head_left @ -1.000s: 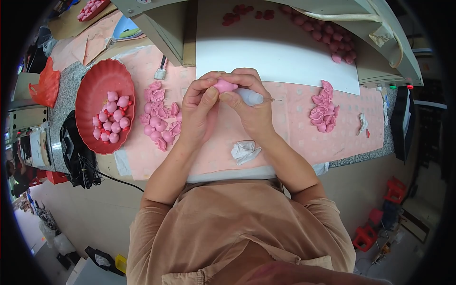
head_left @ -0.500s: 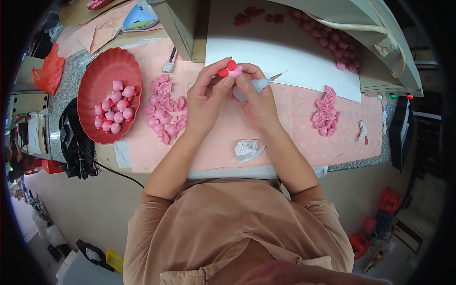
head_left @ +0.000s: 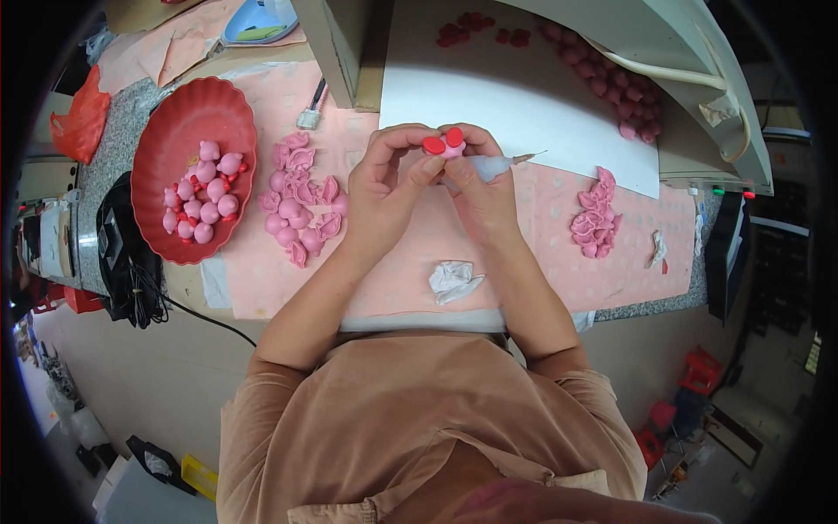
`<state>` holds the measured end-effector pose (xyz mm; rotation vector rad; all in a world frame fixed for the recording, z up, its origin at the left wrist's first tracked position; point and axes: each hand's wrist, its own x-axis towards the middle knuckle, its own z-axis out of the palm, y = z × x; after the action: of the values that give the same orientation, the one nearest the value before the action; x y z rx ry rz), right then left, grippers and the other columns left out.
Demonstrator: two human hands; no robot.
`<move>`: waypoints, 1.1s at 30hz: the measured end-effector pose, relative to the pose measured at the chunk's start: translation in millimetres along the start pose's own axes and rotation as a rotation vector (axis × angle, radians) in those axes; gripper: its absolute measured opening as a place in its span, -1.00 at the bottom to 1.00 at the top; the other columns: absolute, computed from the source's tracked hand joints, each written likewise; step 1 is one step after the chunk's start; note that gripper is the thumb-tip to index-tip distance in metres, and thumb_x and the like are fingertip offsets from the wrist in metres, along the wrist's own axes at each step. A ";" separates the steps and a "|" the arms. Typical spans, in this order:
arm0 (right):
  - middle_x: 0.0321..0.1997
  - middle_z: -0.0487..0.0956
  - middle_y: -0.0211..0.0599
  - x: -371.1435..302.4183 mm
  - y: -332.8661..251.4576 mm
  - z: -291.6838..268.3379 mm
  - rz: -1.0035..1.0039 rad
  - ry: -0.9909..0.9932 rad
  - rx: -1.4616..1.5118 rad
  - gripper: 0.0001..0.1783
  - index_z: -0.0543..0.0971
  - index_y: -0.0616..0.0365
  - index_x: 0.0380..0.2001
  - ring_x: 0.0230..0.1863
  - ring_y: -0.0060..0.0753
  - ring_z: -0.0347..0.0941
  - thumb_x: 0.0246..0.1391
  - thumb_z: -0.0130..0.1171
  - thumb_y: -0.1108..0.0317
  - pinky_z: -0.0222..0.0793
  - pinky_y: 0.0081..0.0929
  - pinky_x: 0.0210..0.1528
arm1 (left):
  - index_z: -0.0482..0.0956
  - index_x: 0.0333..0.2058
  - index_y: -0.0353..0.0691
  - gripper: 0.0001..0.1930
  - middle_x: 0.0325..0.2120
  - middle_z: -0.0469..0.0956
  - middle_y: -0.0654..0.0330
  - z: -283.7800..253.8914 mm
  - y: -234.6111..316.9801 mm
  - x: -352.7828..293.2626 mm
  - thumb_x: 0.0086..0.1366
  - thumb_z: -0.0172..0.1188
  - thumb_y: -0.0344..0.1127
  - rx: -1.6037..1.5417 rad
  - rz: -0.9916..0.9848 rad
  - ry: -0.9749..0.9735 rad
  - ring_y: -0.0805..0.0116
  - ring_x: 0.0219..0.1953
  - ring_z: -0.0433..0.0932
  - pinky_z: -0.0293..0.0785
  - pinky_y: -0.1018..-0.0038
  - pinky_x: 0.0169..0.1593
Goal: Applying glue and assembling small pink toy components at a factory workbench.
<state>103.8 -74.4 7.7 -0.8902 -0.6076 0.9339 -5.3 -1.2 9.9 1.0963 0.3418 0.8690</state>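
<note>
Small rounded pink piece with two red oval parts (head_left: 453,150), held between both hands above the pink-covered tabletop (head_left: 384,284).
The left hand (head_left: 390,175) has a narrow grip on it; the right hand (head_left: 485,196) pinches it too, while holding a translucent, needle-tipped bottle (head_left: 491,167). Crumpled white tissue (head_left: 455,281) lies nearer the body; a red scalloped bowl (head_left: 188,105) stands to the left.
</note>
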 end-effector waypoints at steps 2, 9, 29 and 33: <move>-0.11 0.51 -0.31 -1.0 1.1 2.7 0.001 0.012 0.050 -0.61 0.43 0.19 -0.05 -0.22 -0.51 0.42 0.08 0.27 0.34 0.43 -0.52 -0.19 | 0.46 -0.12 -0.30 -0.77 -0.10 0.38 0.19 -0.2 -0.3 -0.7 0.24 0.20 -0.47 0.023 0.015 0.022 0.42 -0.01 0.42 0.54 0.53 -0.09; -0.11 0.52 -0.31 -1.8 2.3 -1.1 0.008 0.007 0.062 -0.60 0.43 0.20 -0.05 -0.23 -0.49 0.44 0.08 0.27 0.33 0.43 -0.51 -0.19 | 0.49 -0.15 -0.29 -0.78 -0.11 0.40 0.17 -1.7 -2.5 -1.9 0.22 0.22 -0.49 0.079 0.042 0.031 0.40 -0.03 0.42 0.39 0.52 0.06; -0.16 0.60 -0.23 8.4 -36.0 -28.8 0.311 -0.034 -0.258 -0.58 0.51 0.34 0.00 -0.19 -0.47 0.51 0.11 0.21 0.34 0.47 -0.52 -0.08 | 0.53 -0.08 -0.34 -0.74 -0.17 0.58 0.14 -24.2 16.0 19.8 0.27 0.18 -0.41 0.065 -0.453 -0.108 0.37 -0.13 0.58 0.54 0.46 0.02; -0.11 0.60 -0.20 8.4 -35.2 -32.8 0.346 -0.087 -0.262 -0.59 0.50 0.35 0.01 -0.11 -0.42 0.53 0.12 0.20 0.35 0.49 -0.47 -0.02 | 0.52 -0.07 -0.36 -0.74 -0.17 0.58 0.11 -24.9 16.4 19.5 0.28 0.16 -0.42 0.081 -0.499 -0.111 0.34 -0.13 0.58 0.55 0.44 0.01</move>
<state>147.9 -90.0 21.7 -1.2192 -0.6729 1.2269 -16.0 32.1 16.4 1.0648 0.5331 0.3533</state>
